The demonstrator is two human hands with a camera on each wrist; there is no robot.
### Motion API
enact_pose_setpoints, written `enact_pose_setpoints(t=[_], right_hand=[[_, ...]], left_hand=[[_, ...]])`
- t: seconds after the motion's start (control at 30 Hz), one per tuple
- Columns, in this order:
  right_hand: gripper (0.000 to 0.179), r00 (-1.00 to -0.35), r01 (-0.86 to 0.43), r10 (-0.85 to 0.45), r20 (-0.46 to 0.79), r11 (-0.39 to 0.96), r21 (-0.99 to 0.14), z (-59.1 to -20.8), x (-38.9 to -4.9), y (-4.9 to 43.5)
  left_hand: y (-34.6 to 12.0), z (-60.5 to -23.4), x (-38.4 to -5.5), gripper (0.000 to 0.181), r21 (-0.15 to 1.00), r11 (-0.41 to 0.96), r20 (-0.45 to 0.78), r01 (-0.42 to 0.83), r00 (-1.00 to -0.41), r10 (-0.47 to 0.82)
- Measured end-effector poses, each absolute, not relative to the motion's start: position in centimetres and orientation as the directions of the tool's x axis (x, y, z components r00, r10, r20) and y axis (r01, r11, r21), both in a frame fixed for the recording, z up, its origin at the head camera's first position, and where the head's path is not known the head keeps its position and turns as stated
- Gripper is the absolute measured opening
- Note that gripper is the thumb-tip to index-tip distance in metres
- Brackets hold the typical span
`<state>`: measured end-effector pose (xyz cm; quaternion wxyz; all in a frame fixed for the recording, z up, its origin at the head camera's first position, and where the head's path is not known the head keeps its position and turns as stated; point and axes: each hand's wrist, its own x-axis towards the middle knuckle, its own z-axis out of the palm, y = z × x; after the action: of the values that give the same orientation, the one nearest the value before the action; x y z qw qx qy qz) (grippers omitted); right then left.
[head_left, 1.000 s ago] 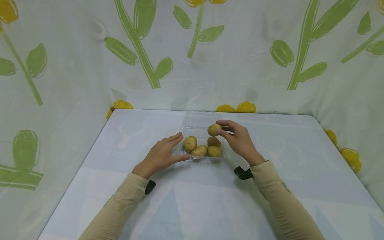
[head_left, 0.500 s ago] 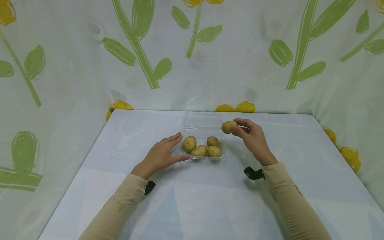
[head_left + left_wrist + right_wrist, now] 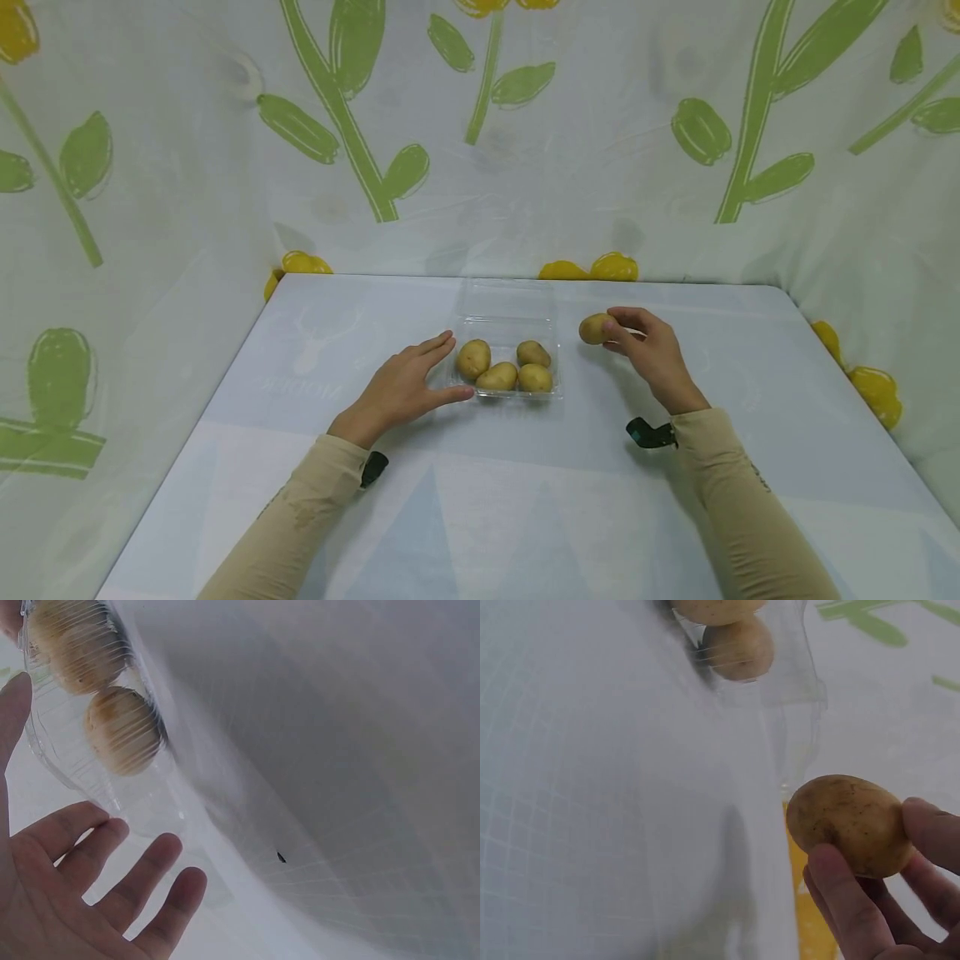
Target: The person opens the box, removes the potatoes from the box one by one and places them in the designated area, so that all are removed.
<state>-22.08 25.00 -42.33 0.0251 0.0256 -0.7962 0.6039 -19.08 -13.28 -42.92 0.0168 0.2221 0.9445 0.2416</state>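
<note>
Between the thumb and fingers of my right hand (image 3: 652, 350) is a potato (image 3: 594, 328), pinched above the table to the right of a clear plastic box (image 3: 506, 396). The right wrist view shows that potato (image 3: 849, 823) close up, with dark specks on its skin. Several more potatoes (image 3: 497, 377) lie inside the box. My left hand (image 3: 401, 387) is at the box's left side, fingers spread and fairly straight. In the left wrist view its fingertips (image 3: 112, 829) are at the box wall; whether they all touch is hard to tell.
The box's transparent lid (image 3: 508, 296) lies folded back toward the far edge of the pale table (image 3: 495, 517). Behind stands a curtain (image 3: 600, 167) printed with green stems and yellow flowers. Each wrist wears a small black camera mount (image 3: 649, 433).
My right hand has carried the potato from over the box out to its right, then lowered it somewhat. The left hand and the box have stayed where they were.
</note>
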Motion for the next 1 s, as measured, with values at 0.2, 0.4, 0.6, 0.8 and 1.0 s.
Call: enact_pose_setpoints(t=[0.2,0.4,0.6,0.8,1.0], right_hand=[[0.048,-0.998,-0.055,-0.032,0.047,0.323,-0.945,-43.03,-22.20,25.24],[0.048,-0.999,-0.027,-0.030,0.017,0.394,-0.919,-43.22,-22.06,25.33],[0.052,-1.000,0.023,0.020,-0.014,0.539,-0.842,-42.68,-22.08,25.32],[0.052,-1.000,0.013,0.024,0.002,0.612,-0.791,-42.77,-22.28,25.52],[0.047,-0.998,-0.039,0.015,0.063,0.645,-0.763,-42.84,-22.43,25.73]], left_hand=[[-13.28,-42.89,-19.10,0.095,0.470,0.780,0.077,0.413,-0.900,0.429],[-13.26,-42.95,-19.15,0.095,0.467,0.782,0.078,0.413,-0.900,0.429],[-13.31,-42.94,-19.13,0.096,0.464,0.786,0.070,0.408,-0.902,0.427],[-13.31,-42.91,-19.16,0.096,0.463,0.785,0.075,0.412,-0.900,0.429],[-13.28,-42.80,-19.20,0.096,0.457,0.787,0.072,0.415,-0.899,0.432]])
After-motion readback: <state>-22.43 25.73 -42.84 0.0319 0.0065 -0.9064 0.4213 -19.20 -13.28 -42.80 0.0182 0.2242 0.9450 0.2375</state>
